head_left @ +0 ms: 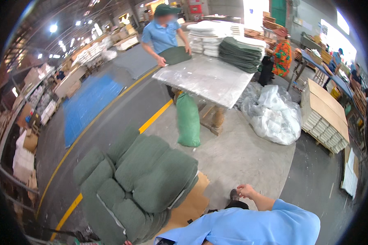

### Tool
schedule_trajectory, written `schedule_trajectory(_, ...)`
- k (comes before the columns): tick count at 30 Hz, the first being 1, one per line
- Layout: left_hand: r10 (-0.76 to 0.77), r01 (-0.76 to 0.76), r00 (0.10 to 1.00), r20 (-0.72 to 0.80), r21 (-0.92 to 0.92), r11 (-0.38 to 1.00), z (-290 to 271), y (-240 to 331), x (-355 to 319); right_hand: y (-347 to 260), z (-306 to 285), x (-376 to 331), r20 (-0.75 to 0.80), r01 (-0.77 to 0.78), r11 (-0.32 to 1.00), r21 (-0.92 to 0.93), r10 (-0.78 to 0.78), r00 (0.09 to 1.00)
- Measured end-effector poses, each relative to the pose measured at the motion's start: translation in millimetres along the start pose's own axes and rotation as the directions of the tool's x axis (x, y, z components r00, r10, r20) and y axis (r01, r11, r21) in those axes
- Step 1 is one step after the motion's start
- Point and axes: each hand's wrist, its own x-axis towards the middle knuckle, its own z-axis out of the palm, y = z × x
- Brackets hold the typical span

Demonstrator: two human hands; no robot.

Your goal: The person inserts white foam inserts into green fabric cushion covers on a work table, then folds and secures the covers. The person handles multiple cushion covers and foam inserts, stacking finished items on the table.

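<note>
My right hand [246, 191] hangs in front of me over the floor, fingers curled in, with nothing visible in them. Only a sliver of my left hand [128, 242] shows at the lower edge, against a pile of dark green cushions [163, 175]; most of its fingers are hidden. The cushions are thick and stacked in several columns, some with pale edging. Brown paper [196, 200] sticks out from under the pile, on the side toward my right hand.
A co-worker in blue [161, 34] handles a dark green cushion at a table [208, 77] bearing white and green stacks. A green sack [188, 120] stands by the table. Clear plastic [276, 114] is heaped beside it. A pallet of boards [325, 118] stands right.
</note>
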Motion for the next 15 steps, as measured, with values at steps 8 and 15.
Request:
schedule_trajectory(8,-0.625,0.139,0.715,0.312,0.813,0.565,64.7,-208.9,-168.9,5.6,-78.9,0.5,0.127,-0.076,0.921,0.382,0.029,0.991)
schedule_trajectory(15,-0.849,-0.142,0.463,0.254,0.967,0.212,83.1,-309.1,-317.6,-93.0,-207.2,-17.1,0.508,-0.109,0.620,0.777,-0.515,0.691)
